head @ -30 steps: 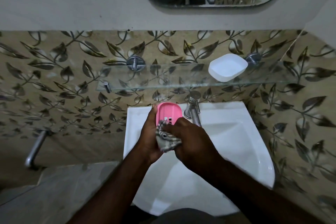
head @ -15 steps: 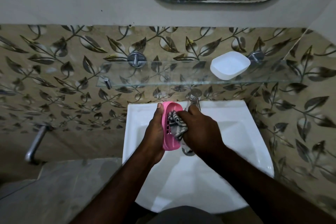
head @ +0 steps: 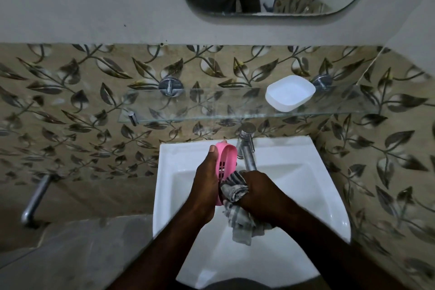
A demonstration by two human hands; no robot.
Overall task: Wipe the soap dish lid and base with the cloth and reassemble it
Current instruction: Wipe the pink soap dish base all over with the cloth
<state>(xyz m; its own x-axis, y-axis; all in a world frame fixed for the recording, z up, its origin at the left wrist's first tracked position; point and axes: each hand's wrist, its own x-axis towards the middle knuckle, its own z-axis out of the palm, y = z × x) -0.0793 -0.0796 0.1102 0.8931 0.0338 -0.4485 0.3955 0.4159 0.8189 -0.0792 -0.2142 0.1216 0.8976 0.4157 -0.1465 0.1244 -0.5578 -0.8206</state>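
While left hand [head: 207, 186] grips the pink slotted dish piece [head: 226, 160] on edge, right hand [head: 261, 193] clenches the striped cloth [head: 235, 192] against its lower end. White dish half [head: 290, 93] sits on glass shelf [head: 211, 108].

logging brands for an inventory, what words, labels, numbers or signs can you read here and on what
No readable text anywhere in this view.
pink soap dish part: plain, only drain slots.
white soap dish part on the glass shelf: plain.
cloth: check pattern, no label shown.
tap: no marking legible.
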